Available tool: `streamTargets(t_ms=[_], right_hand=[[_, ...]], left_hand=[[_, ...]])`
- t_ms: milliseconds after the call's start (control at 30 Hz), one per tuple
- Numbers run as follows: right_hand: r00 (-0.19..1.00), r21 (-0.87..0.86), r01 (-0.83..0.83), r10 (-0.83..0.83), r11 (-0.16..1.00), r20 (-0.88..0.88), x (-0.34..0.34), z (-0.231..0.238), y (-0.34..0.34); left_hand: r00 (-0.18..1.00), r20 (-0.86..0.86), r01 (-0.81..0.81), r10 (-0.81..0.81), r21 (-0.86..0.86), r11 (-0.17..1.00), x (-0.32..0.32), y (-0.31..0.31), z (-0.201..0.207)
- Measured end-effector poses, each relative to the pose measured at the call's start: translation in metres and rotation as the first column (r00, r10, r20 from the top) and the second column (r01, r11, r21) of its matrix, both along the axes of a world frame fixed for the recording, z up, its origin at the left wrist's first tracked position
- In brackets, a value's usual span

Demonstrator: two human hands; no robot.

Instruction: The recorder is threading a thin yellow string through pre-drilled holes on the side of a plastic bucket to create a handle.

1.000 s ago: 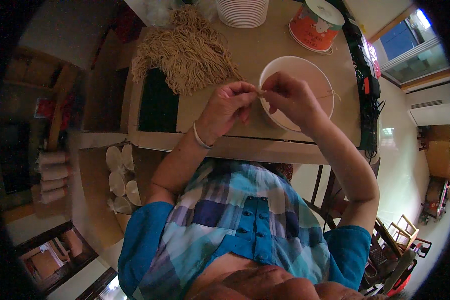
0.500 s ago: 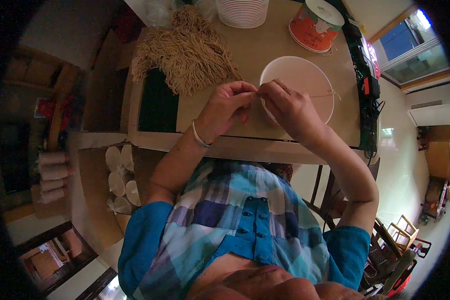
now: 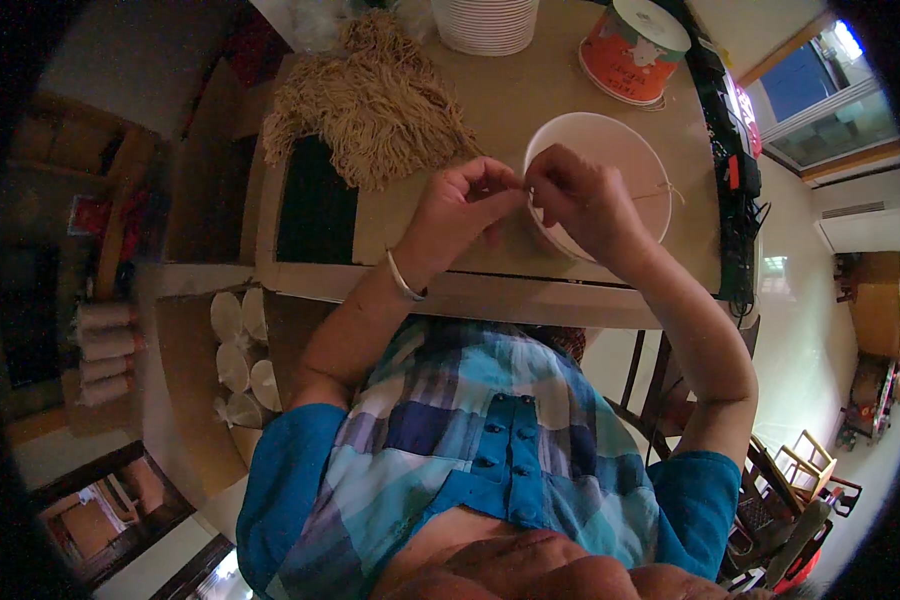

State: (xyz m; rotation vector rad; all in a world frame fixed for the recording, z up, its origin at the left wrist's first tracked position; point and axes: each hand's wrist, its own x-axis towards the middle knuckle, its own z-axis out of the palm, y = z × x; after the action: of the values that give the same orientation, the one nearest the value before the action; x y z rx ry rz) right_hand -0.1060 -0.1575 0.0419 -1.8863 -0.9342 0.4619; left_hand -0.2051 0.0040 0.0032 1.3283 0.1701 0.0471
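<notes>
A white-lined paper bucket (image 3: 630, 150) stands tilted towards me on the table, its open mouth facing up. A thin tan cord (image 3: 667, 190) passes through its right wall, with a short tail outside, and crosses the inside towards my hands. At the left rim my left hand (image 3: 462, 212) is closed in a pinch, thumb against fingers. Right beside it my right hand (image 3: 585, 205) pinches too, over the bucket's mouth. A pale bit of cord shows between the fingertips; the rest of it is hidden by the fingers.
A heap of cut tan cords (image 3: 380, 110) lies left of the bucket. Behind are a stack of white buckets (image 3: 486, 25) and an orange printed bucket (image 3: 635, 55). Power strips and cables (image 3: 740, 180) line the right table edge. A carton (image 3: 200, 370) holds several white rolls (image 3: 232, 368).
My right hand has shifted slightly right, and its fingers have turned inward over the bucket. My left fingertips have followed a little to the right. The bucket has barely moved.
</notes>
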Motion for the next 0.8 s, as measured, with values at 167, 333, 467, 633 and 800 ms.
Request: streamTargets(t_ms=[167,333,467,633,800], right_hand=[[0.998,0.008,-0.034,0.035,0.999,-0.049,0.003,0.000,0.000],[0.951,0.056,-0.040,0.055,0.998,-0.305,0.009,-0.001,0.002],[0.881,-0.015,-0.063,0.049,0.998,-0.470,0.013,0.010,0.002],[0.833,0.092,0.001,0.050,0.996,-0.552,0.013,0.010,-0.004],[0.879,0.133,-0.114,0.162,0.985,-0.448,0.014,0.005,-0.007]], left_hand=[[0.999,0.017,-0.045,0.044,0.084,0.995,0.002,-0.004,0.002],[0.999,-0.001,-0.051,0.051,0.047,0.998,0.001,-0.003,0.003],[1.000,-0.021,-0.018,0.018,0.022,1.000,0.002,0.000,0.004],[0.999,-0.054,0.005,-0.007,-0.045,0.999,0.001,0.002,0.004],[0.997,-0.056,0.041,-0.059,-0.274,0.961,0.004,0.006,-0.007]])
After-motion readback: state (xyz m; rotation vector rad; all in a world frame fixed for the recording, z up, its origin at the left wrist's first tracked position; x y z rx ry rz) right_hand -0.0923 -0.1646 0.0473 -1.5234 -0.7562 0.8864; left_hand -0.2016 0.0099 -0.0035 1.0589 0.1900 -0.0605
